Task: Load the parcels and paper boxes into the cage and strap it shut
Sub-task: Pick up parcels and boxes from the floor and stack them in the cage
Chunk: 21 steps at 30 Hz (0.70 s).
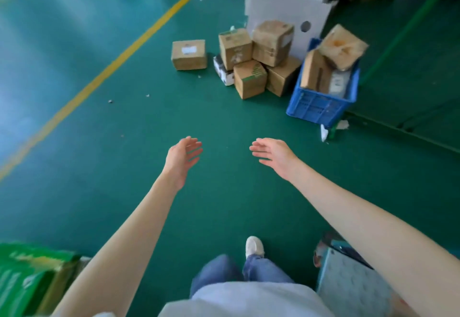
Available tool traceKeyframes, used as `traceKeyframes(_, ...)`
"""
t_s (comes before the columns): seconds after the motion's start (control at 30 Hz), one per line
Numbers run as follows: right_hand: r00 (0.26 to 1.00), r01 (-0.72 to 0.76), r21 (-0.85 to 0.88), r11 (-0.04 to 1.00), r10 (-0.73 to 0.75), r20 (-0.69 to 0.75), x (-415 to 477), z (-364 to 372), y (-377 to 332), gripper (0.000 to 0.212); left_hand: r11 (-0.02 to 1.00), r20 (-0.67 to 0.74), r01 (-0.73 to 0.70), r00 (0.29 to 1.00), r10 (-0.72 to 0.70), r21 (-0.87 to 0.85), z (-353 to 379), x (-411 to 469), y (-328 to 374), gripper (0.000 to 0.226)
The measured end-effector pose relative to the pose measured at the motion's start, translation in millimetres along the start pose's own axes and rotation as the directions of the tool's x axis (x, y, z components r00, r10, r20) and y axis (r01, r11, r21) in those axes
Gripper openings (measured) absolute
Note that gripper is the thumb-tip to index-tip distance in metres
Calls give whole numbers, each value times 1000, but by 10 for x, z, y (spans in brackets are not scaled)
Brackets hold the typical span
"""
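While reaching forward over the green floor [124, 192], the left grip [183, 156] and right grip [273, 153] hang empty, palms turned inward, fingers spread and relaxed. The boxes [250, 79] lie piled on the floor ahead beside a blue crate [318, 106], well apart from both.

head cam | looks forward-down | floor [149, 192] well below | single view

You have no legible text in view. The white label [188, 49] on the lone cardboard box [189, 61] is blurred past reading. Green print on the small box [250, 80] in the pile and on the green carton [27, 274] at lower left cannot be made out, nor can the grey markings on the tall white carton [278, 5].
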State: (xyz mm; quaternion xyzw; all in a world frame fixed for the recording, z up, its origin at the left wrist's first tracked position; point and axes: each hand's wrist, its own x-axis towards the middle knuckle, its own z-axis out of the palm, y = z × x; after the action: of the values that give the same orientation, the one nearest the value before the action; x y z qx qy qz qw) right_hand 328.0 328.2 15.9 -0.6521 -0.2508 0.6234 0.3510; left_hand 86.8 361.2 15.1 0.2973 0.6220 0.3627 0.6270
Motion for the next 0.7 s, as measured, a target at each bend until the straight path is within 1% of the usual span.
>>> traceKeyframes(0.17, 998, -36, -34, 999, 38, 44, 675, 89, -458, 24, 997, -98, -1, 995, -7, -79, -67, 609, 379, 29)
traceKeyframes(0.3, 997, -48, -62, 997, 51, 61, 1286, 313, -855, 26, 994, -165, 16, 986, -34, -105, -107, 1207, 604, 29)
traceKeyframes(0.37, 997, -46, -63, 997, 50, 64, 1502, 410, -1008, 29, 994, -179, 28, 983, -47, -109, -116, 1427, 676, 28)
traceKeyframes(0.4, 996, -48, -57, 997, 52, 68, 1949, 602, -1295, 30, 993, -180, 37, 982, -58, -114, -158, 1891, 910, 28)
traceKeyframes(0.5, 997, -42, -63, 997, 46, 68, 2263, 713, -1500, 31, 993, -196, 63, 977, -83, -102, -204, 2253, 1018, 27)
traceKeyframes(0.6, 996, -75, -65, 995, 78, 47, 2837, 949, -1945, 35, 991, -206, 109, 971, -122, -75, -307, 2853, 1453, 26)
traceKeyframes(0.63, 996, -70, -71, 995, 74, 47, 2932, 980, -2012, 36, 992, -206, 102, 972, -114, -70, -332, 2953, 1520, 26)
traceKeyframes(0.7, 997, -61, -69, 996, 64, 45, 3287, 1128, -2356, 34, 995, -209, 75, 974, -86, -62, -378, 3325, 1871, 26)
